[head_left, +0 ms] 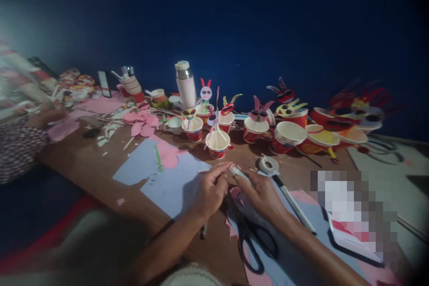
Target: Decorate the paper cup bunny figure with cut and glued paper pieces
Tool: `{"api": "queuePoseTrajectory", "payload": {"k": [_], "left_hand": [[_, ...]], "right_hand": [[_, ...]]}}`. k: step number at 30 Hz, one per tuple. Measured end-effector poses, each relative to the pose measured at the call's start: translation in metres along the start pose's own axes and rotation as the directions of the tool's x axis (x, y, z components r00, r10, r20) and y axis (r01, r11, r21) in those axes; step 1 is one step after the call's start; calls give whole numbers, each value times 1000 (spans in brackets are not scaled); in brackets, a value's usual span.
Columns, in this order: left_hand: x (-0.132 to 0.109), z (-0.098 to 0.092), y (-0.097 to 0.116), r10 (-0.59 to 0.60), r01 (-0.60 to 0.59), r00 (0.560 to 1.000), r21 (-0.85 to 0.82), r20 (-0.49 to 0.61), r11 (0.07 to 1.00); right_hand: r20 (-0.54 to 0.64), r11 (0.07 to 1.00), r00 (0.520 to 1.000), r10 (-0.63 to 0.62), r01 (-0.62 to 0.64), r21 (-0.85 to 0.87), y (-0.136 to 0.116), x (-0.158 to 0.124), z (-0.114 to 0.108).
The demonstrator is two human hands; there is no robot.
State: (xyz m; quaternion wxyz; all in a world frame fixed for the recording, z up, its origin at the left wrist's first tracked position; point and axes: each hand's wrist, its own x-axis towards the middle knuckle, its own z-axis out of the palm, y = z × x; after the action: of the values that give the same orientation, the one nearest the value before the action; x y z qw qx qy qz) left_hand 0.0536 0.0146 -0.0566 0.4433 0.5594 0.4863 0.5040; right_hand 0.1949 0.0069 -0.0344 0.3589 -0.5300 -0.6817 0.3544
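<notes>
My left hand (212, 190) and my right hand (256, 187) meet above the near part of the brown table. The right hand is closed around a small whitish tube-like thing (237, 171); its exact kind does not show. My left fingers are bent and pressed together beside its tip, and what they pinch, if anything, is hidden. Black-handled scissors (256, 237) lie just below my hands. Blue paper (174, 187) with pink cut pieces spreads to the left. A roll of white tape (268, 165) and a white marker with black ends (295, 205) lie near my right hand.
Paper cups (217, 143) with cut-paper faces stand along the back, with stacked cups (288, 138) to the right. Behind them is a pink-white flask (186, 89). A phone (355, 246) lies at right. Another person's checked sleeve (22, 147) is at far left.
</notes>
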Motion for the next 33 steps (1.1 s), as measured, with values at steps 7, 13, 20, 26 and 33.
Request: {"api": "queuePoseTrajectory", "payload": {"k": [7, 13, 20, 26, 33], "left_hand": [[2, 0, 1, -53, 54, 997, -27, 52, 998], [5, -3, -2, -4, 5, 999, -7, 49, 1000], [6, -4, 1, -55, 59, 997, -71, 56, 996], [7, -1, 6, -194, 205, 977, -136, 84, 969], [5, -1, 6, -258, 275, 958, -147, 122, 950]], "right_hand": [[19, 999, 1000, 3, -3, 37, -2, -2, -2], [5, 999, 1000, 17, -17, 27, 0, -2, -2], [-37, 999, 999, 29, -28, 20, 3, 0, -2], [-28, 997, 997, 67, -68, -40, 5, 1, -2], [-2, 997, 998, 65, -65, -32, 8, 1, 0]]}}
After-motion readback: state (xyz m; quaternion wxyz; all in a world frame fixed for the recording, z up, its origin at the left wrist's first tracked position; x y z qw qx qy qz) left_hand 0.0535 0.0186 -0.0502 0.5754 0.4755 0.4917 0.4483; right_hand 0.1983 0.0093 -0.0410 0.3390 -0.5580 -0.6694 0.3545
